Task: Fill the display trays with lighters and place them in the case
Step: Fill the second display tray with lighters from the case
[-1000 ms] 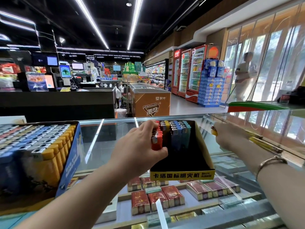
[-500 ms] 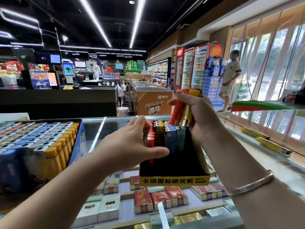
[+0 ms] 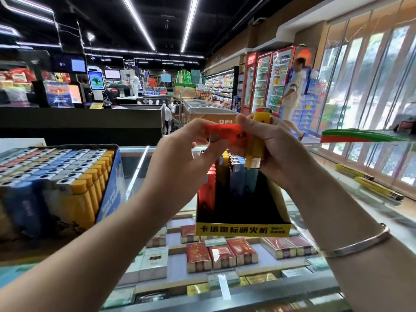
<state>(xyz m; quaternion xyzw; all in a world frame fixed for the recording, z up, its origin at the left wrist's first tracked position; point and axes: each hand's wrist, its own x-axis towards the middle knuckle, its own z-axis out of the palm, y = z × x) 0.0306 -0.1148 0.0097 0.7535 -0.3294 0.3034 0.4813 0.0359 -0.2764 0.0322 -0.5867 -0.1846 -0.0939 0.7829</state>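
Observation:
A black and yellow display tray [image 3: 242, 229] stands on the glass case top, partly filled with upright red, yellow and blue lighters at its back. Above it, my left hand [image 3: 177, 158] pinches a red lighter [image 3: 225, 132] lying sideways. My right hand [image 3: 276, 149] holds a yellow lighter [image 3: 256, 145] upright and touches the red one's other end. A second tray [image 3: 110, 183], blue, sits at the left, packed full of lighters.
Cigarette packs [image 3: 221, 255] lie on the shelf inside the glass case below. Two yellow pens [image 3: 378, 188] rest on the glass at right. A red and green object [image 3: 360, 135] sits on the raised counter. A person [image 3: 292, 95] walks past the fridges.
My left hand has lifted off the tray's lighters and taken the red lighter by its end. The right hand moved left and down over the tray, still holding the yellow one.

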